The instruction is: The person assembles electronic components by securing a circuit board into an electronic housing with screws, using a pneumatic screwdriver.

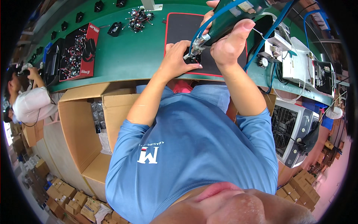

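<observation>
My right hand (228, 47) is wrapped round a dark green power screwdriver (226, 24), held tilted with its metal nose pointing down and to the left. The nose reaches a small black part (196, 59) lying on a dark mat with a red rim (182, 28). Thumb and fingers of my left hand (173, 59) close round this part from the left and steady it on the mat. Whether the bit touches the part is hard to tell. A blue hose runs past the screwdriver's nose and partly hides it.
An open red box (90, 48) of small wired parts stands left on the green bench (123, 56). Behind it lie a heap of wired parts (138, 19) and several black housings (115, 29). White-cased equipment (298, 59) and blue hoses stand right. An open carton (80, 127) is below; a co-worker (31, 99) sits far left.
</observation>
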Tool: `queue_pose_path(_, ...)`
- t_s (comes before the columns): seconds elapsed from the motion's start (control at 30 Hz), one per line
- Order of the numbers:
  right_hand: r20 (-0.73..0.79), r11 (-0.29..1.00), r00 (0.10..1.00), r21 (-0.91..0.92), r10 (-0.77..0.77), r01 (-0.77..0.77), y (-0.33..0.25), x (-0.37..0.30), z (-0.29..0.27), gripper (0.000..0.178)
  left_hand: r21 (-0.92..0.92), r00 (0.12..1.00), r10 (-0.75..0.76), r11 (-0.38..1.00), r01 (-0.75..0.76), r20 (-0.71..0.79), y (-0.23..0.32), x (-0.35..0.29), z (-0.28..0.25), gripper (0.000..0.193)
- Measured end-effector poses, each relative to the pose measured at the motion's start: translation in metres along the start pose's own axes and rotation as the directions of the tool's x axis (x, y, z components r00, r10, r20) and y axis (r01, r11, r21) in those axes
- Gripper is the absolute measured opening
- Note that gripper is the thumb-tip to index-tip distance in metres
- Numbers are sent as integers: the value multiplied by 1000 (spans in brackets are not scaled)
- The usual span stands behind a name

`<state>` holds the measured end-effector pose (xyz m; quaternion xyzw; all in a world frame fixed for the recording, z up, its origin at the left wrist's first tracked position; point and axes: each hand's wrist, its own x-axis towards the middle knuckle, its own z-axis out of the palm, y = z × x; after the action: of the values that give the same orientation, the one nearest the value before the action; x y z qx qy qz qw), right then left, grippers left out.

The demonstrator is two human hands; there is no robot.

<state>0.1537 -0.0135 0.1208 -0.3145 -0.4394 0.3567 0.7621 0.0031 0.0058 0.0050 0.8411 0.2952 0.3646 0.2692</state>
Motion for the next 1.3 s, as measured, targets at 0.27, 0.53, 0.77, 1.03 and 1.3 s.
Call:
queue_pose_path(0.27, 148, 994, 983, 13, -109, 108, 19, -3, -12, 68, -21, 1000, -19, 1000, 20, 6, -5, -1, 2, 79)
queue_pose_path(0.53, -4, 983, 999, -178, 49, -49, -22, 19, 8, 86, 2, 994, -85, 996, 85, 67, -1, 4, -3, 81)
queue_pose_path(0.77, 196, 976, 963, -80, -185, 203, -102, 58, -31, 57, 44, 993, -15, 999, 10, 117, -15, 46, -11, 88)
queue_pose_path(1.03, 335, 259, 738, -785, -586, 562, -88, -41, -87, 43, 405, 978, -157, 910, 88, 140, -109, 216, -15, 78)
queue_pose_path(1.3, 285, 595, 940, -794, 186, 123, -51, -119, -91, 22, 434, 925, -282, 888, 152, 254, -145, 249, 5, 79)
